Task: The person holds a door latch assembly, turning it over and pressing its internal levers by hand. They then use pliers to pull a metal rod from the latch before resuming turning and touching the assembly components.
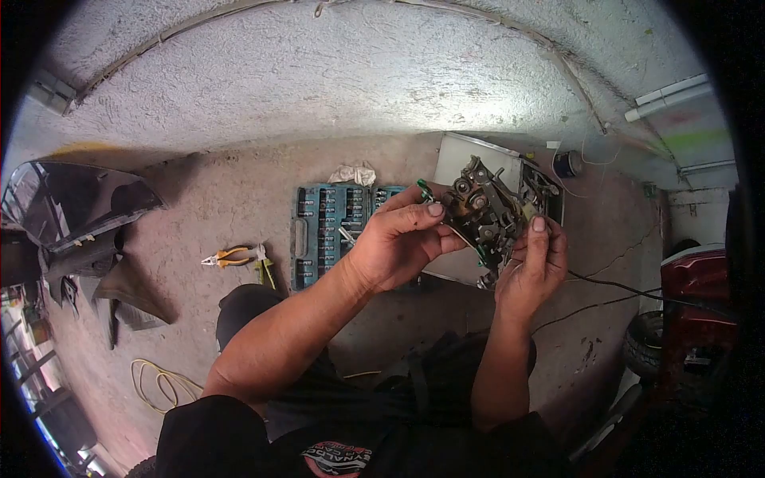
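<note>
A dark, greasy metal mechanism (pixel 480 209) with levers, round studs and small green parts is held up in front of me, above the floor. My left hand (pixel 396 239) grips its left side, thumb on top and fingers partly underneath. On the opposite side, my right hand (pixel 532 267) pinches its lower right edge between thumb and fingers. The mechanism's underside is hidden. Below and left of it, a teal socket set case (pixel 305 261) lies open on the floor, partly covered by my left hand and forearm.
A pale flat panel (pixel 456 159) lies beneath the mechanism. Left of the case are yellow-handled pliers (pixel 233 256) and a green-handled tool (pixel 268 273). A crumpled rag (pixel 353 174) and a can (pixel 567 164) stand near the wall. A yellow cable (pixel 163 381) coils at lower left.
</note>
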A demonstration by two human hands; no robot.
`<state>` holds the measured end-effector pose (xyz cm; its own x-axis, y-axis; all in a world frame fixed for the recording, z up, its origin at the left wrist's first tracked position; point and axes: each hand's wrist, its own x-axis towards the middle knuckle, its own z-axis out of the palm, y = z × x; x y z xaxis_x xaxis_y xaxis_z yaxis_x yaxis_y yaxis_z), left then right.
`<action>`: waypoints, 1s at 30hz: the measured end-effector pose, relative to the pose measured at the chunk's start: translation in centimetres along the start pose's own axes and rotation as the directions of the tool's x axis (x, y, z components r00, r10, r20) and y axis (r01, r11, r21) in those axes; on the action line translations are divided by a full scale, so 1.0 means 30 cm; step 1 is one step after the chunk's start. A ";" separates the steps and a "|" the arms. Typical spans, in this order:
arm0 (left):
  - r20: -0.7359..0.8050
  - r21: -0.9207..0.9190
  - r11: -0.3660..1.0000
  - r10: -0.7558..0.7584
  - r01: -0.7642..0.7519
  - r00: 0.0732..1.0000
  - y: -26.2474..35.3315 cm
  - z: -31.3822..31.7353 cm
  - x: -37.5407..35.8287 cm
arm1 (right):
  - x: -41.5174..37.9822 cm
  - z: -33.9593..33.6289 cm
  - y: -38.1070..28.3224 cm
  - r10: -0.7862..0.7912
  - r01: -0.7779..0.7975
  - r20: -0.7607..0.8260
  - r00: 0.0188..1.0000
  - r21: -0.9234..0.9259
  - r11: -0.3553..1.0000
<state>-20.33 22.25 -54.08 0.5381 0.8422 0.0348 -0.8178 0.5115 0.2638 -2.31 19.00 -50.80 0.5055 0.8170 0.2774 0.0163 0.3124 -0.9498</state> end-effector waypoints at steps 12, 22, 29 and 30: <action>-0.125 0.437 0.891 0.195 -0.122 0.973 0.012 0.026 -0.003 | -0.009 0.042 -0.018 0.570 -0.568 0.340 0.748 -0.116 0.815; -0.059 0.630 0.767 0.207 -0.125 0.977 -0.018 0.047 -0.017 | -0.019 0.057 0.021 0.396 -0.424 0.257 0.882 0.063 0.904; 0.021 0.944 0.305 0.322 -0.125 0.946 -0.041 0.062 -0.029 | -0.024 0.040 0.089 0.517 -0.576 0.274 0.811 0.222 0.787; 0.033 0.937 0.318 0.323 -0.141 0.946 -0.039 0.064 -0.030 | -0.020 0.065 0.076 0.532 -0.567 0.202 0.822 0.205 0.798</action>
<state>-19.46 20.56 -52.56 0.2518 0.9561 0.1501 -0.1446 -0.1162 0.9826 -4.27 20.17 -52.86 0.2497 0.9361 -0.2479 -0.4504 -0.1144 -0.8855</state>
